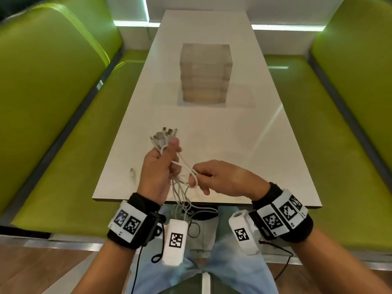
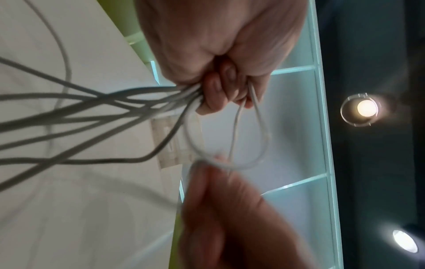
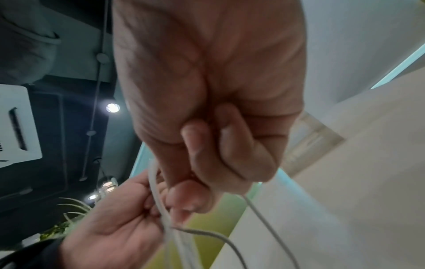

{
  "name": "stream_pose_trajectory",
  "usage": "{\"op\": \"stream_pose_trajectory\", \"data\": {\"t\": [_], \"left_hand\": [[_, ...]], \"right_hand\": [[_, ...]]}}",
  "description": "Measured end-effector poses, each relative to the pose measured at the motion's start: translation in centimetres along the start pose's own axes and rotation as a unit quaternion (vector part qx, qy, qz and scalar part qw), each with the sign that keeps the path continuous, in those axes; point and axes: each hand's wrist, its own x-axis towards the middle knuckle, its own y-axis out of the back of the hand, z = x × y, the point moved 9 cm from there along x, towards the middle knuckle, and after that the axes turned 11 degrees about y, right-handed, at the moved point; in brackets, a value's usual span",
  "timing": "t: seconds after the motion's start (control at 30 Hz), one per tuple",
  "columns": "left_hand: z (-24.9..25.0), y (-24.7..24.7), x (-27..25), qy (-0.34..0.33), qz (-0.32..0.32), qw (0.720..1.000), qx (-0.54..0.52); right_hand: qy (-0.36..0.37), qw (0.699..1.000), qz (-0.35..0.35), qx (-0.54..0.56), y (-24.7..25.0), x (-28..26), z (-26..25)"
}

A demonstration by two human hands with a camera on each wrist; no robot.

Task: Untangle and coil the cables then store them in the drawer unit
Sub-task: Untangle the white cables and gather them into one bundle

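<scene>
A: Biggest first: glossy green padded benches (image 1: 53,98) flank a long, smooth white table (image 1: 244,145).

B: And mid-table stands the drawer unit (image 1: 205,73), a boxy, translucent plastic stack, well apart from the hands.

A: The left hand (image 1: 157,166) is fisted round a bundle of thin white cables (image 1: 182,196), metal plugs fanning above the thumb, rubbery strands trailing over the table edge.

B: The right hand (image 1: 222,179) pinches one rounded loop between thumb and fingertips.

A bundle of white cables (image 1: 176,166) hangs tangled over the near edge of the table (image 1: 244,145), plugs up, while the clear drawer unit (image 1: 205,73) stands upright mid-table.
</scene>
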Motion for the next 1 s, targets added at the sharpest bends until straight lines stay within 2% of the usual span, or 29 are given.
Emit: {"op": "stream_pose_trajectory", "data": {"t": [0.1,0.23,0.37,0.43,0.5,0.6,0.63,0.67,0.73,0.83,0.9,1.0], "left_hand": [[2.1,3.4,1.0,-0.016,0.05,0.994,-0.096],[4.7,7.2,1.3,-0.061,0.109,0.986,-0.114],[4.6,6.8,1.1,-0.07,0.113,0.99,-0.048],[3.4,4.6,0.7,-0.048,0.076,0.994,0.07],[1.8,1.2,-0.3,-0.024,-0.006,0.982,0.188],[-0.7,-2.9,-1.9,0.004,-0.134,0.958,0.255],[-1.0,-3.5,-2.3,0.0,-0.15,0.953,0.264],[-0.8,-3.5,-2.4,-0.011,-0.146,0.952,0.269],[0.1,-2.3,-2.1,-0.03,-0.094,0.964,0.249],[1.6,0.7,-1.0,-0.04,-0.015,0.98,0.192],[2.4,2.0,-0.6,-0.047,0.005,0.984,0.172],[2.2,1.9,-0.5,-0.051,-0.001,0.979,0.195]], "right_hand": [[-0.027,1.0,-0.001,-0.01,0.7,-1.4,3.1],[-0.077,0.995,0.062,0.003,3.0,-3.1,6.6],[-0.013,0.997,0.077,0.0,4.2,-3.2,4.6],[0.019,0.998,0.053,0.023,3.9,-3.0,2.3],[0.049,0.997,0.034,0.057,3.5,-2.4,0.1],[0.087,0.988,0.069,0.11,3.8,-1.4,-2.1],[0.091,0.985,0.08,0.122,3.9,-1.2,-2.3],[0.089,0.984,0.086,0.127,4.0,-1.1,-2.3],[0.059,0.989,0.076,0.114,3.8,-1.3,-1.6],[-0.015,0.997,-0.011,0.071,2.1,-1.9,1.0],[-0.043,0.996,-0.064,0.053,0.5,-2.2,2.7],[-0.051,0.989,-0.097,0.095,-2.2,-2.3,4.2]]}}
